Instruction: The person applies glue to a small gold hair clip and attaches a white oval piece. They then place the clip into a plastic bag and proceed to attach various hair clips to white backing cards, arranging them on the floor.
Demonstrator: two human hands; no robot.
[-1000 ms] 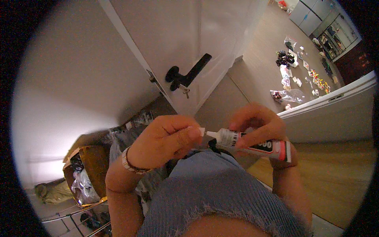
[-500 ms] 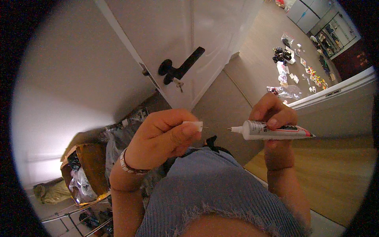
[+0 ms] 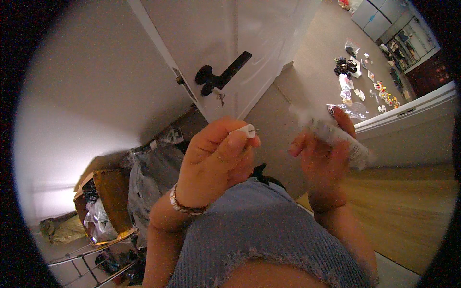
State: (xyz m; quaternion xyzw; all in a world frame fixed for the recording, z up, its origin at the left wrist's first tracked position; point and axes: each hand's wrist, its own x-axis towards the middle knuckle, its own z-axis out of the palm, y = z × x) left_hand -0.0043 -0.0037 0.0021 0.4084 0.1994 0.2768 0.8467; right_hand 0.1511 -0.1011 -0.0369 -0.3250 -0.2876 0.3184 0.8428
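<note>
Head view: left grip pinches a white pin cap. Right grip holds a blurred squeeze tube, right of the cap, long axis sloping down rightward.

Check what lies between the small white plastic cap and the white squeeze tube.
Head view: a thin pin jutting from the cap, then open air, with brownish floor behind.

A blue-grey, ribbed-knit top w/ a frayed, thready edge is worn. Around the L wrist, a slim bracelet-like band w/ pale, link-like segments is seen. L hand, R hand & both forearms are left bare; R hand's outline is blurred.
</note>
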